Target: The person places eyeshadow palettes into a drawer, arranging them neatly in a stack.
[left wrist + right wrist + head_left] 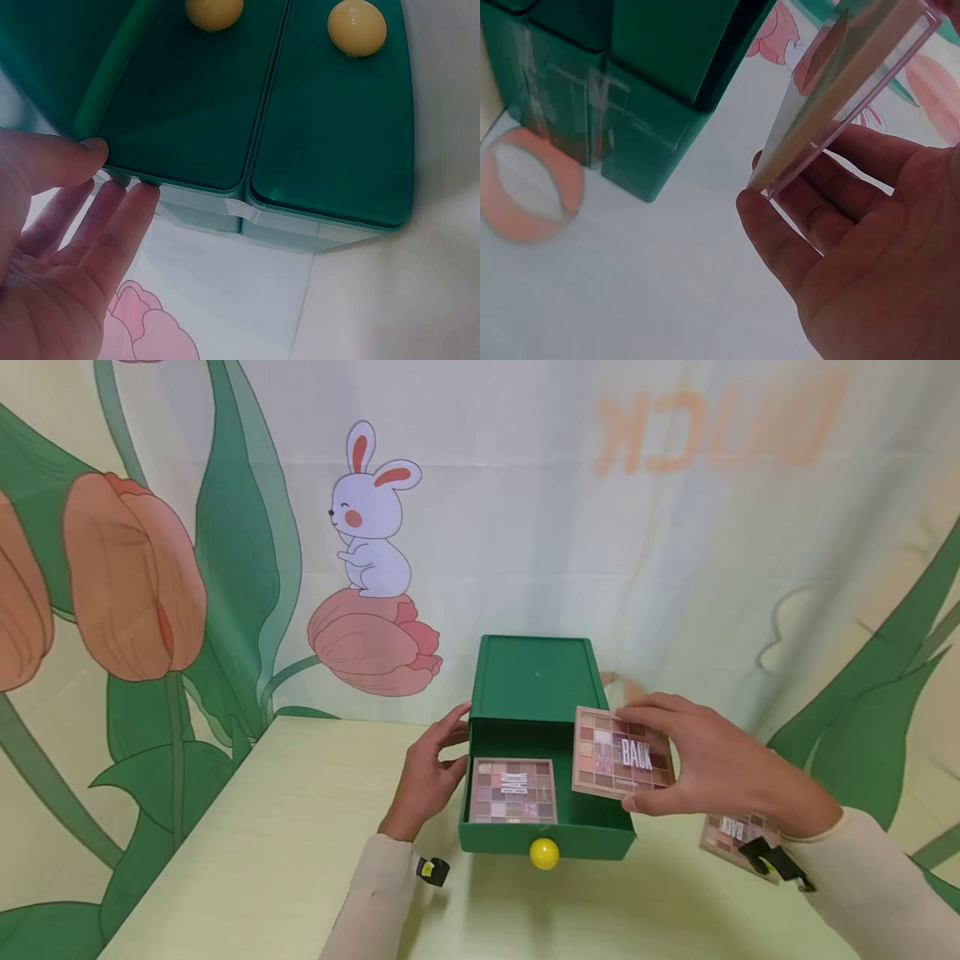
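My right hand (708, 764) pinches a square eyeshadow palette (611, 756) by its right side, fingers at the far edge and thumb at the near edge. In the head view the palette is tilted over the right half of a pulled-out green drawer (592, 843). Inside that drawer, at the left, lies another eyeshadow palette (510, 793), face up. My left hand (431, 772) touches the left side of the green drawer cabinet (536, 677). In the left wrist view its thumb (94, 154) is at the front edge, and fairly straight fingers (124, 232) reach along the side.
A third palette (723, 835) lies on the table to the right, partly hidden behind my right wrist. The top drawer has a yellow round knob (544, 853). Below it are closed drawers (330, 135) with similar knobs. A printed curtain (510, 527) hangs behind the cabinet.
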### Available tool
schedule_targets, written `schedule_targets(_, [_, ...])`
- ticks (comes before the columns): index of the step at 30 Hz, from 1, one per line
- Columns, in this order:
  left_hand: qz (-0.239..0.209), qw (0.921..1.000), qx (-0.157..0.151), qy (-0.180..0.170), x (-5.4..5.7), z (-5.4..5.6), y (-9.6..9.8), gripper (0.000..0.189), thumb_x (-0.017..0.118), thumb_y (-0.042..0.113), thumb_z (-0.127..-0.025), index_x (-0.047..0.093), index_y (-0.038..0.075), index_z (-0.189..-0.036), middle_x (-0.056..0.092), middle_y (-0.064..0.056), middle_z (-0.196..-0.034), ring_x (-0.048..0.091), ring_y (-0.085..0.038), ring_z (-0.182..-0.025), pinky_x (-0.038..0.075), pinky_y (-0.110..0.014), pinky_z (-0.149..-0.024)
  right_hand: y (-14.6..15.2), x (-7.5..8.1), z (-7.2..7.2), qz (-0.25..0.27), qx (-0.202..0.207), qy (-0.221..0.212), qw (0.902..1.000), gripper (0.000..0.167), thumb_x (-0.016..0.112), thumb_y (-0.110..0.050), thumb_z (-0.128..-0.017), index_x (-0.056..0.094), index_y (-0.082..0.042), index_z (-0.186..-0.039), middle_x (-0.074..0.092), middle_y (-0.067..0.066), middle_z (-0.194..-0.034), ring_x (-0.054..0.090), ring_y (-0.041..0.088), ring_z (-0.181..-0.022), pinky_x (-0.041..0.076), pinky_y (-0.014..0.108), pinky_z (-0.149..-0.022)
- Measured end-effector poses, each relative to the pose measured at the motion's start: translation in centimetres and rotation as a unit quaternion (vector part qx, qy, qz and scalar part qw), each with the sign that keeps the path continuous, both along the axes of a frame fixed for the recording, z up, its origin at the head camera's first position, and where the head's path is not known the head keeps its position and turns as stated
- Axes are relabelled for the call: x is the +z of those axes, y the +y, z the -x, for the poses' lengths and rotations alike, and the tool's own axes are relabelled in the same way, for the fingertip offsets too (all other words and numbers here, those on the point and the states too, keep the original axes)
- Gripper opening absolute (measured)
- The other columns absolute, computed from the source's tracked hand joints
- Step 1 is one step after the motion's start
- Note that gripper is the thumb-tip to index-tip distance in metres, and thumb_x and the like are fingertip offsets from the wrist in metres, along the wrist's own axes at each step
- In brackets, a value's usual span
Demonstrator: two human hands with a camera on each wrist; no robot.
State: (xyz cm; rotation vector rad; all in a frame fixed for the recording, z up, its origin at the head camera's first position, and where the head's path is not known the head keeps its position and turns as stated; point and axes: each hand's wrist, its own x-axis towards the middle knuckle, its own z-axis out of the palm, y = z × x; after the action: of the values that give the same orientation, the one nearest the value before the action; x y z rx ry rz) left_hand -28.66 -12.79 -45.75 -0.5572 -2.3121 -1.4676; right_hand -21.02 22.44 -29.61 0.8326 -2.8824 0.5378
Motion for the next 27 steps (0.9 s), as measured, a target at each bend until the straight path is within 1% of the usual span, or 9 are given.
schedule_targets(4, [-0.001, 1.0, -0.002, -0.005, 0.0, 0.1, -0.1, 0.086, 0.073, -0.002, -0.097, 0.042, 0.048, -0.159, 0.066, -0.004, -0.139, 0.068, -0.028, -0.131, 0.064, -0.052, -0.094, -1.8, -0.2, 1.1, 0.006, 0.017, -0.008, 0.9998, 0.093, 0.09, -0.061, -0.074, 0.059, -0.015, -0.148, 0.056, 0.003, -0.149, 0.058, 0.023, -0.12, 0.059, 0.04, -0.09])
schedule_targets(6, [-0.001, 1.0, -0.003, -0.008, 0.0, 0.1, -0.1, 0.086, 0.073, -0.002, -0.097, 0.042, 0.049, -0.159, 0.066, -0.003, -0.139, 0.068, -0.027, -0.131, 0.064, -0.05, -0.094, -2.5, -0.2, 1.5, 0.004, 0.028, -0.003, 0.9996, 0.092, 0.09, -0.06, -0.074, 0.06, -0.014, -0.147, 0.057, 0.003, -0.147, 0.059, 0.023, -0.121, 0.059, 0.041, -0.091])
schedule_targets(8, [0.0, 1.0, -0.006, -0.004, 0.0, 0.2, -0.1, 0.085, 0.073, -0.002, -0.097, 0.042, 0.047, -0.159, 0.066, -0.003, -0.139, 0.068, -0.027, -0.13, 0.065, -0.048, -0.093, -3.2, -0.4, 1.8, 0.0, 0.036, 0.002, 0.9994, 0.091, 0.089, -0.06, -0.074, 0.061, -0.013, -0.146, 0.059, 0.004, -0.145, 0.058, 0.023, -0.122, 0.059, 0.043, -0.093])
schedule_targets(12, [0.0, 0.9999, -0.011, -0.004, 0.1, 0.3, -0.2, 0.085, 0.073, -0.003, -0.097, 0.043, 0.047, -0.159, 0.067, -0.003, -0.138, 0.069, -0.027, -0.13, 0.065, -0.047, -0.092, -4.3, -0.5, 2.1, -0.006, 0.051, 0.008, 0.9986, 0.09, 0.088, -0.061, -0.074, 0.063, -0.012, -0.145, 0.061, 0.005, -0.144, 0.057, 0.023, -0.123, 0.059, 0.042, -0.093])
schedule_targets(15, [0.0, 0.9999, -0.009, -0.004, 0.1, 0.3, -0.3, 0.086, 0.073, -0.003, -0.096, 0.043, 0.048, -0.158, 0.068, -0.003, -0.138, 0.069, -0.026, -0.13, 0.065, -0.047, -0.092, -5.0, -0.5, 2.2, -0.001, 0.063, 0.008, 0.998, 0.088, 0.089, -0.059, -0.073, 0.064, -0.012, -0.143, 0.061, 0.003, -0.142, 0.058, 0.021, -0.118, 0.06, 0.038, -0.09])
schedule_targets(20, [0.0, 0.9999, -0.01, 0.005, 0.0, 0.3, -0.4, 0.085, 0.073, -0.005, -0.096, 0.044, 0.045, -0.159, 0.068, -0.005, -0.136, 0.07, -0.028, -0.128, 0.066, -0.047, -0.091, -6.0, -0.7, 2.4, 0.006, 0.085, 0.014, 0.9963, 0.088, 0.09, -0.055, -0.071, 0.064, -0.011, -0.143, 0.062, 0.002, -0.141, 0.06, 0.017, -0.114, 0.059, 0.034, -0.088])
schedule_targets(27, [0.008, 0.9998, -0.011, 0.014, 0.1, 0.4, -0.4, 0.086, 0.072, -0.006, -0.096, 0.043, 0.044, -0.159, 0.068, -0.005, -0.136, 0.07, -0.027, -0.128, 0.066, -0.045, -0.09, -7.2, -0.6, 2.6, -0.004, 0.091, 0.011, 0.9958, 0.089, 0.09, -0.055, -0.07, 0.064, -0.013, -0.144, 0.061, 0.0, -0.142, 0.059, 0.015, -0.113, 0.06, 0.034, -0.089])
